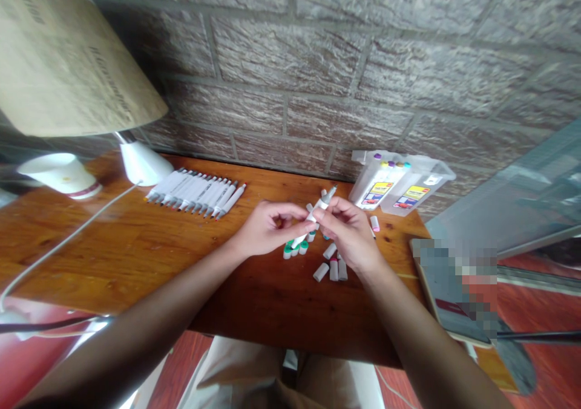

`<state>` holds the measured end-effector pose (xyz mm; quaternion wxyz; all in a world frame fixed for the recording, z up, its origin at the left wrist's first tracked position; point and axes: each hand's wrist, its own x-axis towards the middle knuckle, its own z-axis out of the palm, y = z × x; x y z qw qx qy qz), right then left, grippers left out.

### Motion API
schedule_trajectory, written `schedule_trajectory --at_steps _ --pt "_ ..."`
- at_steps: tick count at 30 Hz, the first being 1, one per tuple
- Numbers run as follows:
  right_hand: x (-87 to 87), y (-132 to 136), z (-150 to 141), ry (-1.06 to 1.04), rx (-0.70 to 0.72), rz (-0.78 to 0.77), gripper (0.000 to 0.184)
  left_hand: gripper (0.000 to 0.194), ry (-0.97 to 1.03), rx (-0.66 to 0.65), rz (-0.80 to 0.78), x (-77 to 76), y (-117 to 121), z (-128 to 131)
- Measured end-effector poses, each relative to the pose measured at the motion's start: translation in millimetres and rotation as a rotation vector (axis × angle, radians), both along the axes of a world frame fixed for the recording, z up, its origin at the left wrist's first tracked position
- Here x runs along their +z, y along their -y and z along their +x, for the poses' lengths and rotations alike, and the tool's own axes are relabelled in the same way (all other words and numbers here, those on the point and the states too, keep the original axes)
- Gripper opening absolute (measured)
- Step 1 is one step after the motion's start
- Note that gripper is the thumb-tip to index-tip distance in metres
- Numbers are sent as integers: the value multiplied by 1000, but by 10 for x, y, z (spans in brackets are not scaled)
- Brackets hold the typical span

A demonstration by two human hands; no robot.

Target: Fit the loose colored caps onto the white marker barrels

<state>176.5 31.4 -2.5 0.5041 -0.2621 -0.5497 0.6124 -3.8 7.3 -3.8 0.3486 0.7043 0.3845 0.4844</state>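
Observation:
Between my two hands is a white marker (pixel 300 238), tilted, with its grey uncapped tip pointing up and to the right. My left hand (pixel 275 227) pinches its lower part between thumb and fingers. Near the upper end, the fingers of my right hand (pixel 347 230) close around the barrel. Below and around the hands lie loose marker caps: green-topped ones (pixel 295 249) stand under the marker, and white ones (pixel 333 269) lie by my right wrist. More caps behind the hands are partly hidden. To the left, a row of uncapped markers (pixel 195 194) lies side by side on the table.
A clear plastic marker case (pixel 420 185) holding several markers stands at the back right against the brick wall (pixel 290 64). One pink-ended cap (pixel 374 223) lies before it. A lamp (pixel 140 161) and paper cup (pixel 63 176) stand left. A tablet-like device (pixel 447 300) lies at the right edge.

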Motion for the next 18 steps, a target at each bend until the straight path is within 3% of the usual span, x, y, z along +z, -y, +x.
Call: schedule_trajectory --at_steps 13,18 --pt "-21 12 21 67 11 38 20 38 140 -210 -220 -10 3 -20" --pt "-21 12 17 50 22 48 20 39 145 -179 -207 -14 -2 -15"
